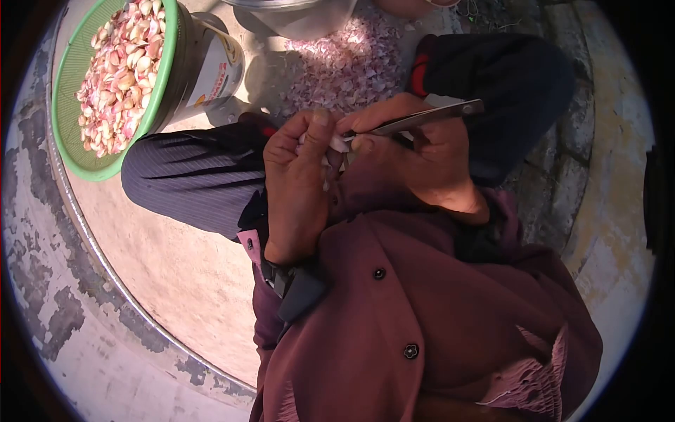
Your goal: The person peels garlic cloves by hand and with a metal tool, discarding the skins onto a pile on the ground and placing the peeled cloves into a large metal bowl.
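Observation:
My left hand (301, 158) is closed around a garlic clove (339, 144), its pale flesh showing between thumb and fingers. Purplish skin hangs from the clove below the fingertips. In my right hand (429, 151) is a small knife (429, 117), gripped with the flat metal end pointing out to the right. The knife's tip end meets the clove, where my two hands come together above my lap. My right thumb lies close beside the clove. The fingers of both hands partly cover the clove.
A green mesh basket (65, 105) heaped with garlic cloves (130, 74) stands at upper left, beside a white printed bucket (218, 74). Garlic skins (351, 67) cover the ground ahead. A metal basin (302, 17) is at the top edge. My bent knees flank my hands.

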### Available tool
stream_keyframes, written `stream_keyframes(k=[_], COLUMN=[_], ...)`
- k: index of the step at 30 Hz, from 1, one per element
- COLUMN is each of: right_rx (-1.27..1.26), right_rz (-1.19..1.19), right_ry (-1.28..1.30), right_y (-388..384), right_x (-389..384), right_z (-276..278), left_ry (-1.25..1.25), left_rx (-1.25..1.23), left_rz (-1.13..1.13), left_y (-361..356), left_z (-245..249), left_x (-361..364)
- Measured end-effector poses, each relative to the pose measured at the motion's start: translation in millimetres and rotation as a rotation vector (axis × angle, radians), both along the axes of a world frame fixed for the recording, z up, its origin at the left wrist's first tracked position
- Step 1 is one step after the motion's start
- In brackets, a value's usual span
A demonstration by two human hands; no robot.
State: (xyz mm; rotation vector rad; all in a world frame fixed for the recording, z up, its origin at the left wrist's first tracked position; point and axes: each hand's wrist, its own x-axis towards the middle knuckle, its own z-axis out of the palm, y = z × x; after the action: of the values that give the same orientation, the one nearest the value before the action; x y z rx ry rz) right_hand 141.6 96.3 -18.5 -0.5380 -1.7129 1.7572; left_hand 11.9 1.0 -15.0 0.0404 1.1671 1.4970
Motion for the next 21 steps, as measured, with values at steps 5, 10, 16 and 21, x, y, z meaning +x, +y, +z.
stream_keyframes(k=[5,10,16,21], right_rx=[-0.407,-0.475,-0.482,-0.400], right_rz=[-0.039,-0.016,-0.286,-0.188], right_ry=[0.157,0.118,0.117,0.065], right_y=[-2,2,21,14], right_x=[-5,-2,1,5], right_z=[-14,-20,-43,-27], left_ry=[0.137,0.163,0.025,-0.074], left_rx=[0.031,-0.011,0.047,0.175], left_rz=[-0.033,-0.084,0.030,0.020], left_y=[-4,-7,-8,-11], left_z=[-2,3,7,-6], left_x=[2,1,-3,-8])
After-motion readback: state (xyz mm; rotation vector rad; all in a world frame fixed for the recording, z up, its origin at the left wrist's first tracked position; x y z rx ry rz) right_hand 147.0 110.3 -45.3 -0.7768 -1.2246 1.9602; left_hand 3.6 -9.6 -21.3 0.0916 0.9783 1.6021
